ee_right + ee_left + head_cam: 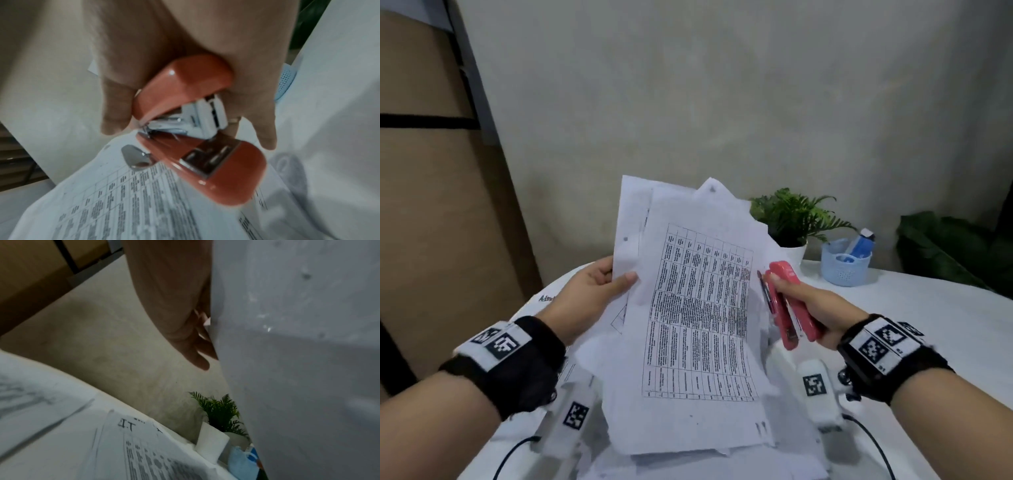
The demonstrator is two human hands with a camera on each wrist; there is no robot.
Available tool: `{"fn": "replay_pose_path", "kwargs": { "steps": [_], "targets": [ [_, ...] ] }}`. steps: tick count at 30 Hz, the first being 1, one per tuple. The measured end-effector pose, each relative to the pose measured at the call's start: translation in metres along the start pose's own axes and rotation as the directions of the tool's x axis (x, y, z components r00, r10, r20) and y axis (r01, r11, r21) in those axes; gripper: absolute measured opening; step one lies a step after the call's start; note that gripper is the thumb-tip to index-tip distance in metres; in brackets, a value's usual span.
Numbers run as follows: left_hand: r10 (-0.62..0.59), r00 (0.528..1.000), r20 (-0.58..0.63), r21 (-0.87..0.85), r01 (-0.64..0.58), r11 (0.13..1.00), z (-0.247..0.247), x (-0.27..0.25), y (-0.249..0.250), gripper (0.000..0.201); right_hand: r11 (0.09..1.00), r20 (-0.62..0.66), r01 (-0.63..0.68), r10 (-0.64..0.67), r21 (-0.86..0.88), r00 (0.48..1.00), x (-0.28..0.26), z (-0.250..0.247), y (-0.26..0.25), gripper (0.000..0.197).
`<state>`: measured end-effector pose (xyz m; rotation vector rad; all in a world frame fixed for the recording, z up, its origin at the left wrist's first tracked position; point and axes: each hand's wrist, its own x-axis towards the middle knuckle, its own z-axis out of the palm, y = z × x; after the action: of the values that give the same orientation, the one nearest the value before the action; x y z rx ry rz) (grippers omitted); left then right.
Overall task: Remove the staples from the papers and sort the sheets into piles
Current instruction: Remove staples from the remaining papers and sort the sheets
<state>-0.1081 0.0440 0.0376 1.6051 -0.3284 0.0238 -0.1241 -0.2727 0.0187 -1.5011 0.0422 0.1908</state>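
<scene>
My left hand (599,286) holds a sheaf of printed sheets (698,308) upright by its left edge, thumb on the front and fingers behind; the top sheet carries a dense table. In the left wrist view those fingers (195,344) lie against the blank back of the paper (298,369). My right hand (808,308) grips a red stapler (791,308) just right of the sheaf. Seen from the right wrist, the stapler (195,129) gapes a little, its metal remover tongue (135,157) just above the printed sheet (123,203). More loose sheets (688,455) lie on the table under the sheaf.
A white round table (928,325) spreads below my hands. At its back right stand a small potted fern (791,219) and a light blue basket (846,262) with a blue item inside. A brown cardboard panel (431,205) leans at the left. Behind is a grey wall.
</scene>
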Motion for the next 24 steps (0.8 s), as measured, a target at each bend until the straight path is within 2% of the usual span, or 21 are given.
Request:
{"fn": "replay_pose_path", "kwargs": {
  "steps": [3,5,7,9,12,15,17,19,21,22,24],
  "targets": [
    [0.052,0.994,-0.101,-0.103,-0.063,0.993,-0.002,-0.006,-0.002,0.029,0.999,0.056,0.011,-0.012,0.031,0.998,-0.003,0.006,0.004,0.042],
    [0.082,0.993,-0.088,-0.09,-0.089,0.992,-0.002,-0.009,-0.004,0.031,1.0,0.106,0.013,-0.013,0.002,0.994,-0.004,0.013,0.007,0.056],
    [0.065,0.998,-0.024,-0.058,-0.066,0.996,-0.002,-0.011,-0.007,0.03,0.998,0.108,0.042,-0.037,-0.046,0.993,-0.002,0.018,0.008,0.068],
    [-0.001,0.999,0.054,-0.036,0.003,0.999,-0.004,-0.013,-0.009,0.034,0.991,0.061,0.098,-0.093,-0.088,0.994,0.0,0.024,0.007,0.051],
    [-0.058,0.996,0.075,0.085,0.051,0.995,-0.013,-0.017,-0.011,0.047,0.982,-0.045,0.171,-0.175,-0.081,0.984,0.0,0.028,0.002,0.022],
    [-0.093,0.992,0.09,0.113,0.082,0.99,-0.014,-0.023,-0.012,0.068,0.98,-0.165,0.191,-0.196,-0.05,0.966,0.0,0.03,0.002,0.016],
    [-0.095,0.993,0.076,0.129,0.084,0.988,-0.01,-0.023,-0.013,0.074,0.979,-0.219,0.196,-0.202,-0.05,0.955,0.0,0.031,0.002,0.019],
    [-0.107,0.994,0.016,0.097,0.105,0.99,-0.004,-0.02,-0.011,0.06,0.972,-0.233,0.217,-0.231,-0.084,0.944,0.0,0.032,0.003,0.017],
    [-0.108,0.99,-0.088,0.084,0.116,0.99,0.0,-0.01,-0.012,0.032,0.961,-0.225,0.245,-0.269,-0.13,0.937,0.001,0.034,0.004,0.014],
    [-0.097,0.981,-0.166,0.117,0.118,0.986,0.001,-0.006,-0.012,0.026,0.955,-0.22,0.251,-0.281,-0.155,0.934,0.001,0.035,0.005,0.014],
    [-0.058,0.959,-0.277,0.124,0.096,0.988,0.003,0.003,-0.011,0.027,0.948,-0.217,0.258,-0.296,-0.187,0.93,0.001,0.035,0.005,0.014]
  ]
}}
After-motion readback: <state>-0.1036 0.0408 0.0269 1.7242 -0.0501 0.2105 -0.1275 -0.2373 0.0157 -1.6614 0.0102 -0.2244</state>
